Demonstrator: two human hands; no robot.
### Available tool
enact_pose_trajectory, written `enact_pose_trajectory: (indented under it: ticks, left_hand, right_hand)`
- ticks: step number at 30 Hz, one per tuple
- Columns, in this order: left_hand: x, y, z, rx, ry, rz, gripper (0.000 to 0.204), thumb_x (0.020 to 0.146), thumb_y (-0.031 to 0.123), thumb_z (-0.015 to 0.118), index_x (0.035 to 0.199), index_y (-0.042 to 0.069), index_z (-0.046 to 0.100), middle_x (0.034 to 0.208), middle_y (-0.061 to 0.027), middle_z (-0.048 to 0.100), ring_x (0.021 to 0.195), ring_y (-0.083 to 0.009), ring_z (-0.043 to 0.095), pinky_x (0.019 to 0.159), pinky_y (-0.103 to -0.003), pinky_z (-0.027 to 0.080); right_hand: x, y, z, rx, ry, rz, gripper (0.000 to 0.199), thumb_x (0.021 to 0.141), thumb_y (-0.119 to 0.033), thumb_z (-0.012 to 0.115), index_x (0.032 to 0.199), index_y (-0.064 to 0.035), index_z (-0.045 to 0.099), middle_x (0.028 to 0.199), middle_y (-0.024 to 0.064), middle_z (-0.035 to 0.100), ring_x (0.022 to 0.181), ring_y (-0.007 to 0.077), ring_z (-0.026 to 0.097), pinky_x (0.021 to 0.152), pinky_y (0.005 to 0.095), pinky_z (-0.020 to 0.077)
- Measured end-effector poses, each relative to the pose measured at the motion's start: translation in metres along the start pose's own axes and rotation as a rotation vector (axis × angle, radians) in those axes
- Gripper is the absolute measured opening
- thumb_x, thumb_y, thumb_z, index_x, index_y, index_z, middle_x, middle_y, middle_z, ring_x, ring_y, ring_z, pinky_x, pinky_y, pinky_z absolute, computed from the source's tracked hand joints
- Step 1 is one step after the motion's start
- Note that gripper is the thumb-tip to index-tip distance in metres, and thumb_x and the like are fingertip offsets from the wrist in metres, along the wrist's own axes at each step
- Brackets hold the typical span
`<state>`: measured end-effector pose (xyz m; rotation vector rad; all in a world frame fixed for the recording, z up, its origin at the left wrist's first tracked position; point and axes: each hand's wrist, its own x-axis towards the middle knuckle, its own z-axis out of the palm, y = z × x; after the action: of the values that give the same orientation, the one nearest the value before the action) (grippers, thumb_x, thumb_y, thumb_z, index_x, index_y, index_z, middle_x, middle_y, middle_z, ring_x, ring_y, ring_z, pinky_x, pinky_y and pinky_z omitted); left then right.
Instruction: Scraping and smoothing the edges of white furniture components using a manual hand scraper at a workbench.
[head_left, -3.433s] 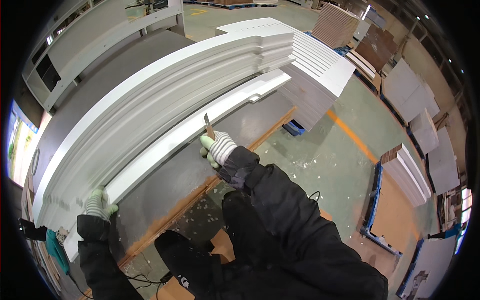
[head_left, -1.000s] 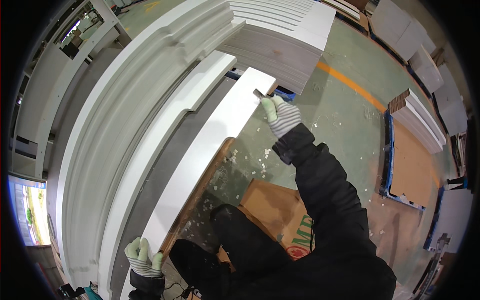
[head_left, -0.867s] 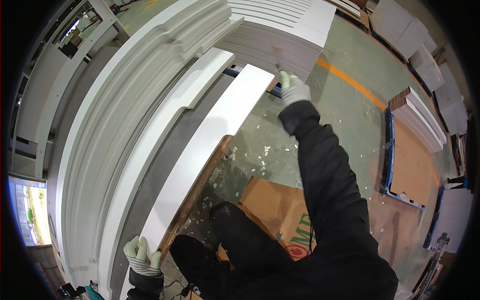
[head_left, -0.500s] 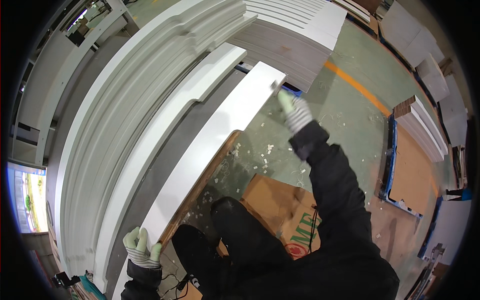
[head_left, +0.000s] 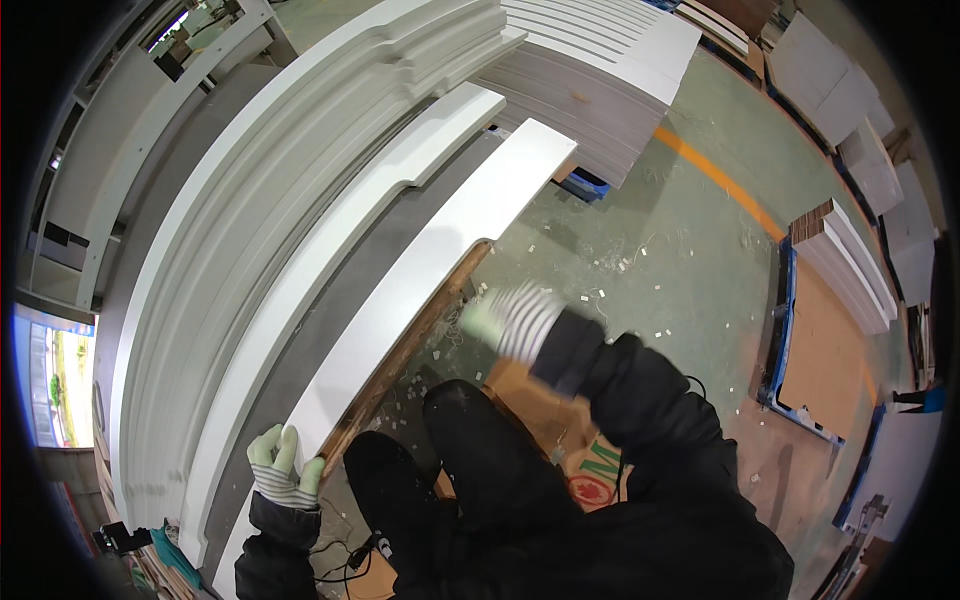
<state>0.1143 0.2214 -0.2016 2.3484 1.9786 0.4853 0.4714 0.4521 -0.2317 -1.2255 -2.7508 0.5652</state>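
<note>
A long white panel (head_left: 420, 275) with a notch in its near edge lies slantwise on a dark grey surface (head_left: 385, 225). Its raw edge (head_left: 410, 335) facing me looks brown and rough. My left hand (head_left: 286, 467), in a striped glove with pale green fingers, grips the lower end, fingers on the white face and thumb at the brown edge. My right hand (head_left: 512, 318), gloved alike, is off the panel, beside that edge below the notch. Motion smears its fingers, so what it holds, if anything, cannot be made out.
Left of the panel lie another notched white panel (head_left: 345, 255) and a long row of similar pieces (head_left: 230, 250). A white panel stack (head_left: 590, 100) stands beyond. Small scraps litter the green floor around a cardboard piece (head_left: 535, 400). A loaded pallet (head_left: 825, 330) sits at right.
My right hand, which was at the panel's far corner with a small dark thing at its fingers, has swung down and back toward me. My left hand stays on the panel.
</note>
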Motion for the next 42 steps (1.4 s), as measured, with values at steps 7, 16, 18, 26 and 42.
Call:
enact_pose_trajectory:
  ticks: [7, 16, 18, 26, 42]
  left_hand:
    - [0.011, 0.006, -0.010, 0.014, -0.050, 0.041, 0.061, 0.083, 0.026, 0.071, 0.134, 0.002, 0.050, 0.121, -0.0205, 0.051, 0.108, -0.0370, 0.049, 0.093, -0.047, 0.041]
    - [0.008, 0.002, -0.006, -0.037, -0.021, 0.002, 0.064, 0.081, 0.030, 0.074, 0.134, 0.003, 0.050, 0.117, -0.0197, 0.052, 0.106, -0.0353, 0.049, 0.091, -0.045, 0.042]
    - [0.011, 0.002, -0.006, -0.037, -0.022, 0.000, 0.062, 0.081, 0.029, 0.074, 0.133, 0.003, 0.052, 0.118, -0.0194, 0.051, 0.106, -0.0350, 0.049, 0.090, -0.045, 0.043]
    - [0.006, -0.001, -0.001, -0.083, 0.000, -0.006, 0.065, 0.076, 0.023, 0.076, 0.134, 0.005, 0.052, 0.118, -0.0192, 0.051, 0.107, -0.0345, 0.049, 0.091, -0.045, 0.043]
    - [0.005, -0.003, -0.002, -0.080, 0.029, -0.017, 0.065, 0.075, 0.029, 0.078, 0.129, 0.003, 0.055, 0.115, -0.0180, 0.053, 0.105, -0.0340, 0.050, 0.090, -0.044, 0.043]
  right_hand:
    - [-0.008, 0.020, 0.040, 0.471, 0.508, 0.304, 0.024, 0.095, -0.021, 0.052, 0.105, 0.0002, 0.057, 0.072, 0.0216, 0.062, 0.065, 0.0369, 0.063, 0.057, 0.0442, 0.0496]
    - [0.025, -0.017, 0.058, 0.545, 0.902, 0.502, 0.028, 0.095, -0.015, 0.046, 0.117, 0.0034, 0.050, 0.079, 0.0244, 0.063, 0.069, 0.0394, 0.064, 0.063, 0.0451, 0.0509]
    - [0.023, -0.024, 0.054, 0.454, 1.086, 0.505, 0.029, 0.096, -0.017, 0.047, 0.119, 0.0007, 0.048, 0.079, 0.0268, 0.063, 0.071, 0.0447, 0.063, 0.064, 0.0482, 0.0507]
    - [0.032, -0.022, 0.072, 0.758, 0.957, 0.650, 0.033, 0.095, -0.020, 0.047, 0.120, 0.0017, 0.050, 0.096, 0.0297, 0.062, 0.087, 0.0456, 0.061, 0.074, 0.0466, 0.0496]
    - [0.014, -0.008, 0.047, 0.256, 0.803, 0.320, 0.023, 0.092, -0.007, 0.051, 0.114, -0.0039, 0.055, 0.090, 0.0237, 0.061, 0.080, 0.0387, 0.061, 0.072, 0.0413, 0.0503]
